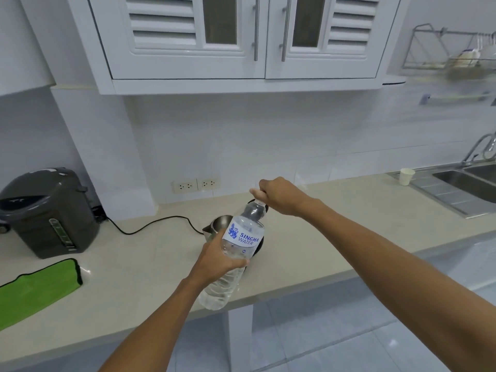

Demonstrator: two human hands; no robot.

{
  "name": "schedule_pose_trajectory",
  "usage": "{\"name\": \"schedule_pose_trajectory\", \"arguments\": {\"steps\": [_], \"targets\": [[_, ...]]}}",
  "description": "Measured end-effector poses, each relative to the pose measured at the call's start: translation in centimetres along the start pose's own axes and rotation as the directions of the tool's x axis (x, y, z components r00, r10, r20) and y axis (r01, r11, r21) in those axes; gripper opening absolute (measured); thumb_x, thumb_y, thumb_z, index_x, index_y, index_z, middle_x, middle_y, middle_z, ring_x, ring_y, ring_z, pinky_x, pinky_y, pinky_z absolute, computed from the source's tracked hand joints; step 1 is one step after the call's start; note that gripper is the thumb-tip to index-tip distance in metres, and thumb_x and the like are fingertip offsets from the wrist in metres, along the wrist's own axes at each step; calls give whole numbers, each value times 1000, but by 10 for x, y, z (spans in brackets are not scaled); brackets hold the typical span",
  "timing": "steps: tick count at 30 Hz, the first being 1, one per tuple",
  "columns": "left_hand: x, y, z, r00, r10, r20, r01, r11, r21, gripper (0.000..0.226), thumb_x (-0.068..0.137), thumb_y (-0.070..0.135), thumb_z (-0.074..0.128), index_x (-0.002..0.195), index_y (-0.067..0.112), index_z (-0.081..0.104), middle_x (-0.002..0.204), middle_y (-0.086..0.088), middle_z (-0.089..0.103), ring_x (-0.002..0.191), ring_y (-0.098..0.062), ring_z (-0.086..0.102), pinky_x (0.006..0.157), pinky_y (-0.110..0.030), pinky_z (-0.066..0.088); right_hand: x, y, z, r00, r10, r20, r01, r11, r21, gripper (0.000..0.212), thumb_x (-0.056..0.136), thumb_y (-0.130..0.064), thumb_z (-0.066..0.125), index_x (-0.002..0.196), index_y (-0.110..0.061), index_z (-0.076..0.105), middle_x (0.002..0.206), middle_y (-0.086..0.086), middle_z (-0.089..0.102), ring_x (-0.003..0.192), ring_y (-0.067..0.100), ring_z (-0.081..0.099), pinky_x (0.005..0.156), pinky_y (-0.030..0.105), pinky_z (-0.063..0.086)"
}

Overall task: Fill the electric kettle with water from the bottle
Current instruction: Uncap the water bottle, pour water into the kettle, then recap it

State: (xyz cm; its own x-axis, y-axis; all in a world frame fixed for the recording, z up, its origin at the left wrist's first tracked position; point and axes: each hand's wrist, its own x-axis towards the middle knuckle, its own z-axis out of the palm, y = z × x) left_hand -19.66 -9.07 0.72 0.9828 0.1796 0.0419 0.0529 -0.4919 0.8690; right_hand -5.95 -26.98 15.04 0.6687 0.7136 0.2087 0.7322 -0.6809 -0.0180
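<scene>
A clear plastic water bottle (236, 253) with a blue-lettered label is held tilted above the counter, its neck pointing up and away. My left hand (218, 260) grips the bottle's body just below the label. My right hand (281, 196) is closed around the white cap (255, 193) at the bottle's top. Behind the bottle stands the steel electric kettle (218, 224) with its lid open; the bottle hides most of it. A black cord (150, 224) runs from the kettle toward the left wall.
A grey hot-water dispenser (48, 210) and a green cloth (35, 288) sit at the left of the beige counter (335, 226). Wall sockets (196, 185) are behind the kettle. A paper cup (406, 176) and steel sink (467, 183) lie far right. White cabinets (241, 38) hang overhead.
</scene>
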Motion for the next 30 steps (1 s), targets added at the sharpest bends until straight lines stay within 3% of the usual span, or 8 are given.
{"name": "schedule_pose_trajectory", "arguments": {"steps": [3, 6, 10, 13, 16, 19, 24, 30], "targets": [[2, 1, 3, 999, 7, -34, -7, 1000, 14, 70, 61, 33, 95, 117, 48, 55, 114, 12, 70, 102, -6, 68, 78, -19, 54, -2, -2, 10, 996, 31, 80, -24, 996, -91, 12, 84, 0, 54, 91, -6, 47, 58, 7, 31, 50, 27, 34, 43, 30, 27], [2, -4, 8, 998, -5, -58, 8, 999, 48, 67, 60, 38, 91, 114, 50, 54, 116, 7, 65, 101, -6, 66, 79, -25, 56, -4, -2, 15, 995, 95, 25, -88, 976, -199, 18, 94, -7, 39, 77, -8, 43, 59, 6, 32, 62, 29, 40, 46, 30, 26], [-1, -12, 19, 996, 1, -85, 7, 996, 93, 74, 59, 44, 88, 122, 51, 50, 118, 11, 64, 100, -6, 66, 84, -37, 61, -9, 2, 19, 975, 191, 115, -172, 973, -151, 17, 79, -16, 25, 69, -11, 38, 63, 5, 37, 69, 28, 45, 50, 28, 25], [-6, -14, 32, 994, 35, -100, -26, 996, 90, 75, 64, 38, 87, 128, 48, 49, 110, 19, 70, 96, -2, 67, 80, -32, 61, -17, 3, 23, 941, 310, 137, -303, 950, -70, 30, 81, -28, 20, 62, -13, 38, 64, 5, 40, 72, 30, 48, 53, 29, 28], [-7, -16, 49, 992, 19, -128, -11, 998, 65, 67, 67, 35, 86, 124, 42, 52, 102, 22, 72, 94, -1, 67, 80, -34, 60, -26, 9, 33, 877, 469, 103, -478, 873, 94, 59, 92, -56, 26, 73, -9, 57, 66, 3, 48, 63, 28, 51, 53, 29, 35], [-1, -11, 73, 990, -9, -138, 8, 1000, -3, 60, 69, 33, 88, 117, 39, 54, 100, 20, 70, 94, 3, 64, 78, -30, 57, -40, 18, 38, 823, 513, 243, -566, 708, 422, 69, 85, -82, 42, 86, -15, 60, 80, -1, 63, 73, 24, 67, 67, 38, 61], [24, 13, 126, 990, -26, -140, 5, 989, -150, 68, 72, 36, 94, 122, 35, 48, 106, 18, 68, 96, 4, 66, 74, -21, 54, -71, 45, 52, 829, 436, 351, -538, 444, 717, 81, 72, -70, 77, 133, -26, 47, 123, -4, 60, 111, 21, 63, 82, 44, 62], [74, 39, 190, 993, -56, -103, 30, 971, -238, 74, 71, 37, 96, 129, 32, 50, 103, 16, 72, 94, -1, 70, 75, -25, 58, -83, 103, 67, 882, 422, 208, -435, 562, 704, 85, 69, -52, 88, 137, -27, 43, 123, -5, 61, 108, 15, 63, 83, 25, 56]]}}
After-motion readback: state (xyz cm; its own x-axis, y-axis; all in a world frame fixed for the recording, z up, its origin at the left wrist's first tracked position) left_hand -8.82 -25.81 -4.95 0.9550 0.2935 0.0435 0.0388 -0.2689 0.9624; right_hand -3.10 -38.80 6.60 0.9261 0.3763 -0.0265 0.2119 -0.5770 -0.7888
